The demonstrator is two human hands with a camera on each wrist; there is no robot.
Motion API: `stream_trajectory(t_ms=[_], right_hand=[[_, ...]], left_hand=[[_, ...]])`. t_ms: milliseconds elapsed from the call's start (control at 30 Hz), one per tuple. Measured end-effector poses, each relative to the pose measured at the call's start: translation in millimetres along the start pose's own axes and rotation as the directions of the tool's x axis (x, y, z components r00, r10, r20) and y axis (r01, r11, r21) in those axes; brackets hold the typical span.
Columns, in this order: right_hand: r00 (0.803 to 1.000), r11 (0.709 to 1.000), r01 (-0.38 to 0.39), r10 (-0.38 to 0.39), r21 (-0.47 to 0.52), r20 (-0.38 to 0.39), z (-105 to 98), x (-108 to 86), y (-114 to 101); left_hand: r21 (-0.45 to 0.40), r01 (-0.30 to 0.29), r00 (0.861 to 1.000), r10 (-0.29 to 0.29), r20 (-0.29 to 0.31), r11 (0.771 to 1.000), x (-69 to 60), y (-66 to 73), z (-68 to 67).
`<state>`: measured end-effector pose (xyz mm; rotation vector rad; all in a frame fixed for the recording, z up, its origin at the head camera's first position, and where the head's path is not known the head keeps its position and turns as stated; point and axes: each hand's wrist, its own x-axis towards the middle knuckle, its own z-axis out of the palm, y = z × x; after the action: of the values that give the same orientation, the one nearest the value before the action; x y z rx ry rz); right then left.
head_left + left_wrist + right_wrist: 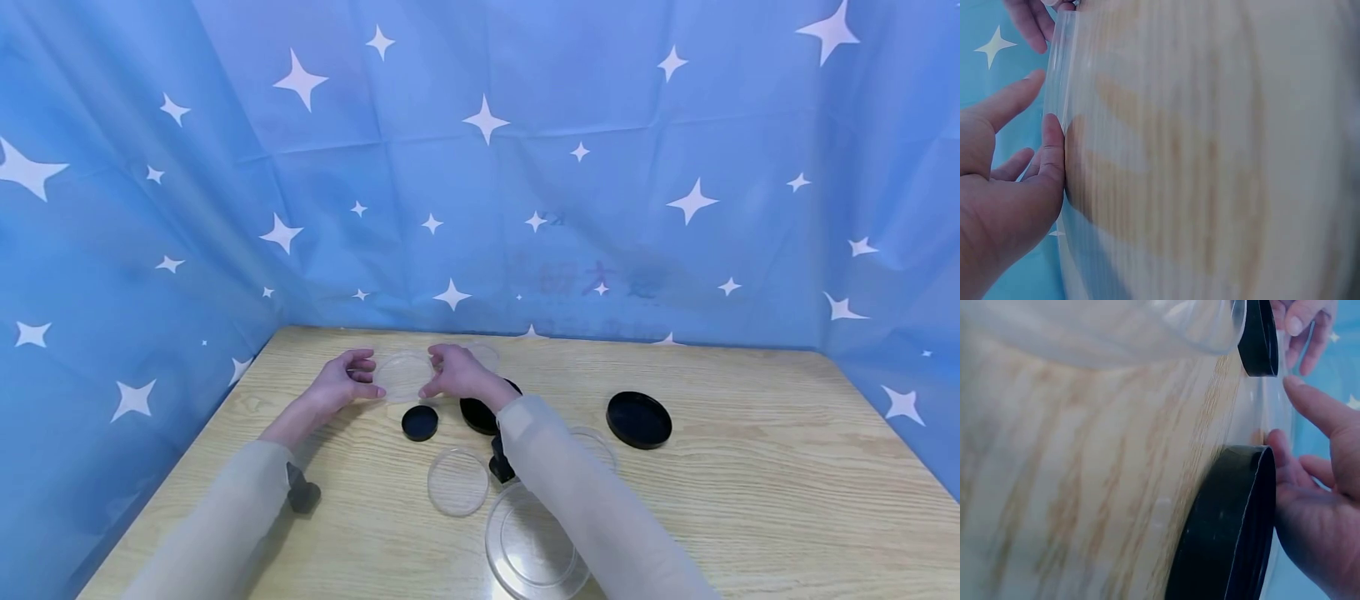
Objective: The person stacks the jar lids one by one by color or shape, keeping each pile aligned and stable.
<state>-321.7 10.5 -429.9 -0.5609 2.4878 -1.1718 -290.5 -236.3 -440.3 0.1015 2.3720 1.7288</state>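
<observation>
A clear round dish lies at the table's back left, between both hands. At its left edge is the left hand, thumb tip touching the rim and fingers spread loosely. The right hand stands at the opposite edge, its thumb and fingertips by the rim. In the left wrist view the left hand has a fingertip against the clear wall. The right wrist view shows the right hand with relaxed fingers beside the clear dish, partly hidden by a black lid.
A small black lid lies in front of the dish; another black one is partly under the right forearm. Clear lids lie nearer the front. A larger black lid is at the right, and a starred blue curtain stands behind.
</observation>
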Motion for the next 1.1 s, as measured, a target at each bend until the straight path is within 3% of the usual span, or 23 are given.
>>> stream_trajectory(t_ms=[300,600,1100], right_hand=[[1.0,1.0,0.016,-0.017,-0.024,-0.019,-1.2,2.3,2.1],[1.0,1.0,0.015,-0.015,0.008,-0.012,-2.8,3.9,4.2],[1.0,0.998,0.01,-0.011,0.059,0.024,-3.8,4.7,4.8]], left_hand=[[0.006,-0.008,1.0,0.008,0.004,1.0,2.0,-2.1,-1.6],[0.029,-0.02,0.999,0.019,0.039,0.999,0.4,-1.7,-3.5],[0.113,-0.006,0.999,0.001,0.045,0.994,-0.4,-0.8,-4.7]])
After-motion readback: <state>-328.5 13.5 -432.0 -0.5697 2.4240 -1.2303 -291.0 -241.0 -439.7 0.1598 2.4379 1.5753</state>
